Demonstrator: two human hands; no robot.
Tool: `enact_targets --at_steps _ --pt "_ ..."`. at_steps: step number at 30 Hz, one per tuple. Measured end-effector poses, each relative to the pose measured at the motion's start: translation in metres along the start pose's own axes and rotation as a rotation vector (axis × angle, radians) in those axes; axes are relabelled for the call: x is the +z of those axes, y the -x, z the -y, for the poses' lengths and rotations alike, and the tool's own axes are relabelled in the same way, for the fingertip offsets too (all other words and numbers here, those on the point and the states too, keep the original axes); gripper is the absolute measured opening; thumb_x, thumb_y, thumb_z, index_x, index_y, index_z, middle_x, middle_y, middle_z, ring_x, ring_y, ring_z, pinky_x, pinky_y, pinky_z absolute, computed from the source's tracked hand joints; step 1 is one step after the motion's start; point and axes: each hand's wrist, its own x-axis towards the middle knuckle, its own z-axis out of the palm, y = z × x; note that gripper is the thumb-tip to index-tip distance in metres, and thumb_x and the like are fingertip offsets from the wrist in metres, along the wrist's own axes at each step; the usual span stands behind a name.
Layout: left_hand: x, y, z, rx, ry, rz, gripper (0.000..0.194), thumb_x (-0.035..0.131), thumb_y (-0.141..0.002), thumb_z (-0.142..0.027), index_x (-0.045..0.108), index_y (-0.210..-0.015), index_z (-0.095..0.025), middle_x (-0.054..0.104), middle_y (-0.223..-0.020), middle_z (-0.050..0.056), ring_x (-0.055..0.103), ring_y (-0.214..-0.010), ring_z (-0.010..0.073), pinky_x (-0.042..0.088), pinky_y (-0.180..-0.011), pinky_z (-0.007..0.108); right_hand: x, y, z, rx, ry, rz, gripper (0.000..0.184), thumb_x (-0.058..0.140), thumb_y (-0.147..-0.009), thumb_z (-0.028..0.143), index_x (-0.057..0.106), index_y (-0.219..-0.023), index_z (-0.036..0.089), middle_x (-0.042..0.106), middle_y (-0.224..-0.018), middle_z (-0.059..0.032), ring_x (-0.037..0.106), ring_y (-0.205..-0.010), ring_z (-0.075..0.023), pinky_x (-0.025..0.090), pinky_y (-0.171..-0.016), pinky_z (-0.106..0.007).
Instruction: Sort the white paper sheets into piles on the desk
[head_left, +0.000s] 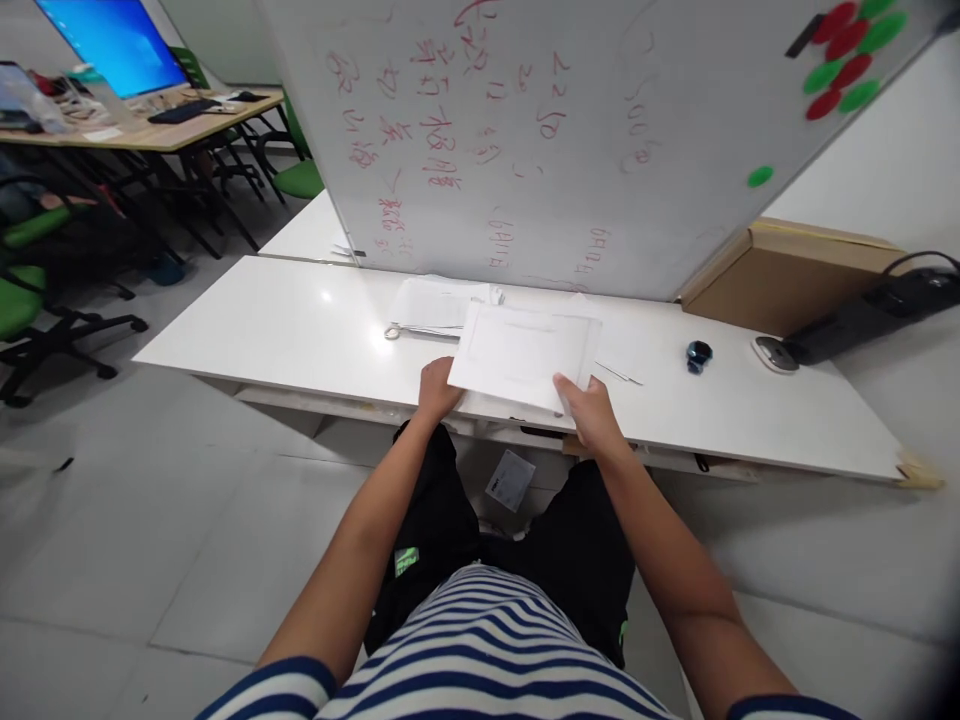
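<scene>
Both of my hands hold a white envelope-like sheet (525, 352) over the near edge of a low white tabletop (300, 330). My left hand (436, 388) is closed on its near left corner. My right hand (589, 408) pinches its near right corner. A faint rectangular outline shows on the sheet. Behind it more white papers (435, 302) lie flat on the tabletop. A small metal ring-shaped item (392, 331) rests just left of those papers.
A whiteboard (525, 130) with red writing and red and green magnets leans at the table's far side. A small blue object (698, 355), a round grey device (775, 353), a black power strip (870, 310) and a cardboard box (787, 275) sit right. Desks, monitor and green chairs stand far left.
</scene>
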Motion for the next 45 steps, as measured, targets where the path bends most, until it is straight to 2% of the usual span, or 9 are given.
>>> enact_targets --at_steps 6,12,20,28,30,33,37,41,45 --pt "0.002 -0.001 0.001 0.053 0.05 0.001 0.031 0.06 -0.081 -0.034 0.062 -0.109 -0.022 0.066 -0.109 0.007 0.057 -0.107 0.0251 0.038 -0.097 0.039 0.095 -0.096 0.044 -0.09 0.095 0.082 0.03 0.06 -0.07 0.032 0.06 -0.095 0.014 0.064 -0.078 -0.0028 0.055 -0.06 -0.0119 0.045 -0.042 -0.02" --pt "0.003 0.001 0.002 0.048 0.081 -0.012 0.024 0.06 -0.08 -0.032 0.062 -0.102 -0.022 0.067 -0.103 0.005 0.058 -0.103 0.0219 0.039 -0.094 0.037 0.162 -0.166 0.034 -0.143 0.399 0.172 0.032 0.052 -0.074 0.025 0.059 -0.102 0.011 0.064 -0.087 -0.0088 0.055 -0.061 -0.0139 0.047 -0.05 -0.025" --pt "0.0 0.003 0.001 0.054 0.079 -0.006 0.023 0.06 -0.082 -0.034 0.061 -0.101 -0.023 0.066 -0.103 0.005 0.057 -0.104 0.0218 0.038 -0.095 0.037 0.178 -0.186 0.012 -0.269 1.089 0.114 0.037 0.051 -0.081 0.028 0.055 -0.113 0.01 0.062 -0.106 -0.0203 0.059 -0.098 -0.0303 0.046 -0.083 -0.043" --pt "-0.001 0.003 -0.001 0.031 0.067 0.003 0.024 0.058 -0.082 -0.035 0.062 -0.103 -0.023 0.066 -0.104 0.006 0.057 -0.104 0.0226 0.038 -0.094 0.037 0.183 -0.173 0.004 -0.392 1.144 -0.014 0.063 0.049 -0.086 0.037 0.027 -0.138 0.01 0.04 -0.134 -0.0256 0.037 -0.124 -0.0369 0.028 -0.097 -0.057" --pt "-0.002 0.003 -0.001 0.025 0.065 0.0 0.024 0.059 -0.082 -0.034 0.062 -0.103 -0.023 0.066 -0.104 0.006 0.058 -0.103 0.0224 0.039 -0.094 0.037 0.179 -0.17 0.0 -0.448 1.103 -0.074 0.067 0.044 -0.088 0.043 0.018 -0.143 0.013 0.028 -0.143 -0.0256 0.027 -0.13 -0.036 0.022 -0.1 -0.06" --pt "-0.002 0.002 0.0 0.031 0.071 -0.017 0.025 0.06 -0.081 -0.034 0.063 -0.104 -0.023 0.067 -0.105 0.005 0.058 -0.104 0.0218 0.039 -0.095 0.037 0.156 -0.169 -0.008 -0.474 1.073 -0.159 0.06 0.032 -0.091 0.047 0.023 -0.141 0.015 0.022 -0.149 -0.0217 0.019 -0.136 -0.032 0.017 -0.104 -0.06" --pt "0.0 0.001 0.002 0.048 0.083 -0.015 0.028 0.06 -0.083 -0.038 0.064 -0.108 -0.027 0.067 -0.11 0.002 0.057 -0.108 0.0217 0.038 -0.096 0.036 0.09 -0.167 -0.024 -0.503 1.158 -0.192 0.051 0.029 -0.092 0.039 0.035 -0.137 0.016 0.022 -0.151 -0.0184 0.013 -0.14 -0.0308 0.013 -0.106 -0.061" --pt "0.002 0.0 0.001 0.043 0.042 0.005 0.04 0.057 -0.085 -0.042 0.058 -0.123 -0.031 0.064 -0.118 0.002 0.053 -0.115 0.0238 0.036 -0.099 0.039 0.011 -0.162 -0.046 -0.353 1.298 -0.135 0.053 0.034 -0.09 0.032 0.032 -0.14 0.013 0.023 -0.151 -0.0206 0.014 -0.14 -0.0326 0.008 -0.106 -0.064" --pt "0.003 -0.001 0.001 0.034 0.02 -0.005 0.044 0.055 -0.087 -0.04 0.052 -0.13 -0.031 0.063 -0.12 0.003 0.052 -0.116 0.0245 0.036 -0.1 0.04 -0.038 -0.158 -0.062 -0.288 1.331 -0.047 0.052 0.031 -0.093 0.041 0.039 -0.137 0.013 0.035 -0.146 -0.0194 0.029 -0.135 -0.031 0.022 -0.105 -0.057"
